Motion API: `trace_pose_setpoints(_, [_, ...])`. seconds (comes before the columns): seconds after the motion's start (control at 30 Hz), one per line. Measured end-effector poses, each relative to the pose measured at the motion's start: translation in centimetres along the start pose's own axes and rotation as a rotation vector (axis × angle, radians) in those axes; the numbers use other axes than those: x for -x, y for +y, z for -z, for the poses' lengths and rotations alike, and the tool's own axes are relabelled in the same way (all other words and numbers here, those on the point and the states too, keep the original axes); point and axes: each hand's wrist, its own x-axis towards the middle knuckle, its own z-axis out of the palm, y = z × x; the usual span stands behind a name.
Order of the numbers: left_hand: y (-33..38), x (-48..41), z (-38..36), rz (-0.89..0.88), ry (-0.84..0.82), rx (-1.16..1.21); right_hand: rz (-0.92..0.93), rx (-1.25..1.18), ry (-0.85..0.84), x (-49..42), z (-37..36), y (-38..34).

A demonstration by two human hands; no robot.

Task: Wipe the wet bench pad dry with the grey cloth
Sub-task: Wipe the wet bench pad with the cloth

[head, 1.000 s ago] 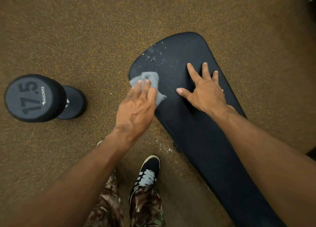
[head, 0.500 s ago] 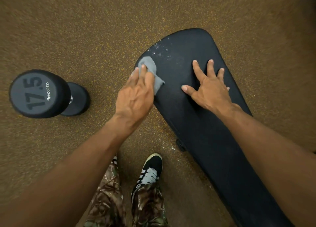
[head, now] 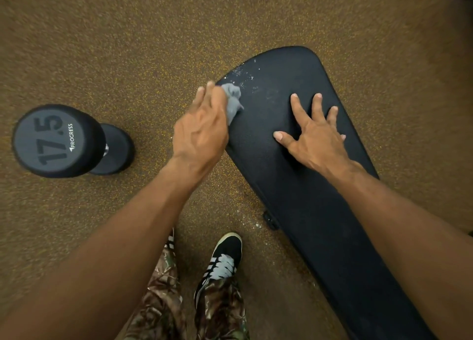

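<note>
The long black bench pad (head: 302, 191) runs from lower right up to the middle of the view. Water droplets (head: 242, 73) speckle its far left corner. My left hand (head: 202, 129) presses the bunched grey cloth (head: 233, 101) onto the pad's left edge just below the droplets, fingers straight over the cloth. My right hand (head: 313, 135) lies flat on the pad with fingers spread, to the right of the cloth.
A black 17.5 dumbbell (head: 64, 141) stands on end on the speckled brown floor at left. My black and white shoes (head: 220, 263) and camouflage trousers (head: 184, 301) are below, beside the pad's left edge. A small black bracket (head: 270, 220) sticks out under the pad.
My left hand has slid the cloth along the pad's left edge toward the droplets at the far corner, and the cloth has bunched up. The right hand stays planted.
</note>
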Motion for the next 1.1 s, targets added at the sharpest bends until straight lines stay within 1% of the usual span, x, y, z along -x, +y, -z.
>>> trace_pose_setpoints(0.1, [1.2, -1.9, -0.5, -0.058, 0.085, 0.071, 0.005, -0.005, -0.002, 0.0, -0.1, 0.0])
trace_pose_setpoints(0.17, [1.9, -1.7, -0.9, -0.093, 0.178, 0.050, 0.008, -0.009, -0.004, 0.0, -0.1, 0.0])
trace_pose_setpoints(0.23, [2.1, -1.0, -0.8, -0.062, 0.343, 0.070, 0.008, -0.008, 0.001, 0.0, -0.1, 0.0])
trace_pose_setpoints(0.27, [2.2, -0.7, -0.3, -0.001, 0.411, 0.146, 0.008, -0.008, 0.005, 0.0, -0.1, 0.0])
trace_pose_setpoints(0.3, [2.0, -0.5, 0.2, 0.083, 0.431, 0.286, 0.010, -0.008, 0.007, 0.0, -0.2, 0.0])
trace_pose_setpoints(0.33, [1.7, -0.6, 0.6, 0.191, 0.407, 0.492, 0.012, -0.008, 0.009, 0.0, -0.2, 0.0])
trace_pose_setpoints(0.4, [1.0, -1.0, 1.3, 0.388, 0.266, 1.053, 0.010, -0.008, 0.007, 0.0, -0.2, -0.1])
trace_pose_setpoints(0.43, [0.6, -1.1, 1.4, 0.464, 0.187, 1.281, 0.009, -0.008, 0.004, 0.0, -0.3, -0.1])
trace_pose_setpoints(0.47, [0.2, -1.3, 1.4, 0.519, 0.102, 1.410, 0.007, -0.010, 0.002, 0.0, -0.3, -0.1])
trace_pose_setpoints(0.5, [0.0, -1.3, 1.3, 0.552, 0.031, 1.465, 0.006, -0.012, 0.001, 0.0, -0.3, -0.1])
trace_pose_setpoints(0.53, [-0.5, -1.5, 0.9, 0.563, 0.005, 1.425, 0.004, -0.013, 0.001, 0.0, -0.3, -0.1])
trace_pose_setpoints(0.57, [-0.7, -1.6, 0.6, 0.555, 0.015, 1.361, 0.003, -0.013, 0.001, 0.0, -0.3, -0.1])
trace_pose_setpoints(0.6, [-0.9, -1.8, 0.3, 0.535, 0.045, 1.278, 0.003, -0.011, 0.001, 0.0, -0.3, -0.1])
trace_pose_setpoints(0.67, [-1.1, -2.4, 0.2, 0.482, 0.098, 1.186, 0.004, -0.013, 0.001, -0.1, -0.3, -0.1])
trace_pose_setpoints(0.73, [-0.8, -3.1, 0.7, 0.467, 0.123, 1.154, 0.001, -0.016, 0.000, -0.1, -0.2, 0.0])
trace_pose_setpoints(0.83, [-1.2, -4.3, 1.1, 0.513, 0.173, 1.190, 0.002, -0.016, -0.006, 0.0, -0.3, 0.0])
trace_pose_setpoints(0.87, [-1.5, -4.5, 1.2, 0.519, 0.189, 1.155, 0.003, -0.012, -0.003, 0.0, -0.4, 0.0])
trace_pose_setpoints(0.9, [-1.6, -4.6, 1.1, 0.485, 0.196, 1.105, 0.005, -0.007, 0.001, -0.1, -0.4, 0.1])
trace_pose_setpoints(0.93, [-1.6, -4.3, 1.1, 0.414, 0.209, 1.021, 0.006, -0.002, 0.004, -0.1, -0.4, 0.1])
trace_pose_setpoints(0.97, [-1.5, -3.9, 0.9, 0.313, 0.230, 0.885, 0.006, 0.001, 0.005, -0.1, -0.4, 0.1])
trace_pose_setpoints(1.03, [-1.3, -2.5, 0.0, 0.099, 0.304, 0.511, 0.005, 0.000, 0.003, -0.1, -0.4, 0.1])
trace_pose_setpoints(1.07, [-1.2, -1.7, -0.5, 0.050, 0.328, 0.341, 0.004, -0.001, 0.002, -0.1, -0.5, 0.1])
trace_pose_setpoints(1.1, [-1.2, -1.0, -1.2, 0.049, 0.347, 0.190, 0.005, 0.000, 0.004, -0.1, -0.5, 0.1])
